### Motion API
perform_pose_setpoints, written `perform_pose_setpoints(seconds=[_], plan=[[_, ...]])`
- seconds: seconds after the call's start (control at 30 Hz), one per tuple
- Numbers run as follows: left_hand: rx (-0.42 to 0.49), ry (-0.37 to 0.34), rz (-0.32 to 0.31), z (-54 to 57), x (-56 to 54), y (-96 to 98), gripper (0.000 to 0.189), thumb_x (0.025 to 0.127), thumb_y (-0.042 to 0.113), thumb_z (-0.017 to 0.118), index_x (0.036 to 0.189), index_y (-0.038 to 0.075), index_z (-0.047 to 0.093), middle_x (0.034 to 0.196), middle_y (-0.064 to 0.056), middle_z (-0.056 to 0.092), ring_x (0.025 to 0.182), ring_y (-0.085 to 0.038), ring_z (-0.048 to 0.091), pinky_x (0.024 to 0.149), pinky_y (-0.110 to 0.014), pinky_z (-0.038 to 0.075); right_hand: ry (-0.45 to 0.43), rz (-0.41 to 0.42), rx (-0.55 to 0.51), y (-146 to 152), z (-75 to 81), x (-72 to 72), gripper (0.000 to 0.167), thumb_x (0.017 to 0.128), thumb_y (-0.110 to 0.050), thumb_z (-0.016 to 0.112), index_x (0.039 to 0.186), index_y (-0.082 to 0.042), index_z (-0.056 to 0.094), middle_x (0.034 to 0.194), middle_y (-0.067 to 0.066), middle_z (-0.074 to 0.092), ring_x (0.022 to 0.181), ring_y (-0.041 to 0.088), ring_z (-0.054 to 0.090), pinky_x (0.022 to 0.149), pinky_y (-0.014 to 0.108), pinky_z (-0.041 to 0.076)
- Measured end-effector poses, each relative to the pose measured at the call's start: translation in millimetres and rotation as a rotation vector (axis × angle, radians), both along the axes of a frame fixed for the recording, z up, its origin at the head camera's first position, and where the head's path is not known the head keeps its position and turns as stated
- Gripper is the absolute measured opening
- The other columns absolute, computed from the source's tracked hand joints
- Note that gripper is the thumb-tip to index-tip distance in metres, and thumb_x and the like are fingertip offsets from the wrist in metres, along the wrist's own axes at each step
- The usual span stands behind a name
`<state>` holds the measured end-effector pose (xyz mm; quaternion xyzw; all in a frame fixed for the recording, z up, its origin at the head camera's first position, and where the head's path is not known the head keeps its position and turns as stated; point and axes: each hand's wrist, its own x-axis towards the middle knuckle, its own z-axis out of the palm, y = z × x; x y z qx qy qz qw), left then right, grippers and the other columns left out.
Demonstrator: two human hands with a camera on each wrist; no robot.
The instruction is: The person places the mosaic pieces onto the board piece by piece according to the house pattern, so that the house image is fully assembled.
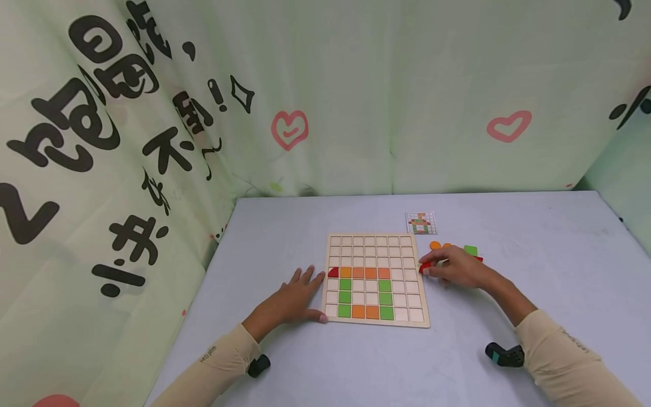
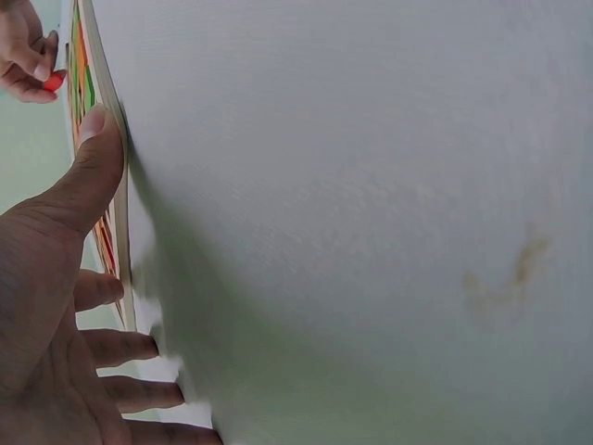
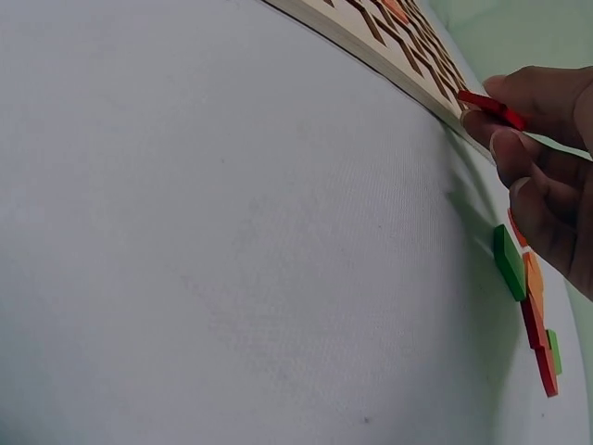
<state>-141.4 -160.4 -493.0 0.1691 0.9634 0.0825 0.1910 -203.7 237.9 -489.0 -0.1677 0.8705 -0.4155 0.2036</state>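
Note:
A wooden grid board (image 1: 417,316) lies on the table, with orange, green and red tiles set in some of its squares. My right hand (image 1: 458,267) pinches a red tile (image 3: 493,108) between thumb and fingertips, right at the board's right edge. Along the left edge rests my left hand (image 1: 291,298), fingers spread and straight, its thumb at the lower left corner. In the left wrist view the thumb (image 2: 95,139) lies against the board's side. One dark red tile (image 1: 333,272) sits at the left end of the orange row.
Loose orange, green and red pieces lie beyond the right hand, among them a green tile (image 1: 471,250) and an orange round piece (image 1: 434,245). A small pattern card (image 1: 421,223) lies behind the board. Pale curtains (image 1: 356,102) hang around the table.

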Motion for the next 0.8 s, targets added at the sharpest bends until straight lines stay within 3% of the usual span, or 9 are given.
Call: perform_pose_setpoints(seconds=[0.23,0.4,0.8], plan=[[-0.007,-0.001,0.004,0.4,-1.2,0.5,0.105,0.076,0.060,0.079,0.159,0.019,0.030,0.166,-0.015,0.024,0.151,-0.046,0.022,0.107,-0.069,0.037,-0.004,0.010,0.006,-7.9,0.6,3.0,0.034,0.095,-0.013,0.067,0.127,-0.001,0.066,0.101,0.008,0.069,0.060,0.018,0.058,0.058,0.025,0.049],[-0.003,-0.004,0.002,2.6,-1.0,0.8,0.105,0.076,0.060,0.079,0.159,0.018,0.030,0.166,-0.015,0.025,0.151,-0.046,0.023,0.107,-0.069,0.037,0.009,0.025,-0.036,-13.7,-2.4,3.4,0.034,0.093,-0.016,0.071,0.124,-0.002,0.068,0.098,0.007,0.069,0.059,0.018,0.058,0.057,0.026,0.050],[0.002,-0.005,0.005,4.1,0.2,0.9,0.104,0.076,0.059,0.079,0.159,0.018,0.031,0.166,-0.015,0.025,0.151,-0.046,0.023,0.107,-0.069,0.037,0.093,-0.086,-0.021,-42.5,-13.9,7.4,0.025,0.089,-0.020,0.077,0.110,-0.008,0.072,0.092,0.005,0.062,0.071,0.018,0.056,0.057,0.023,0.049]])
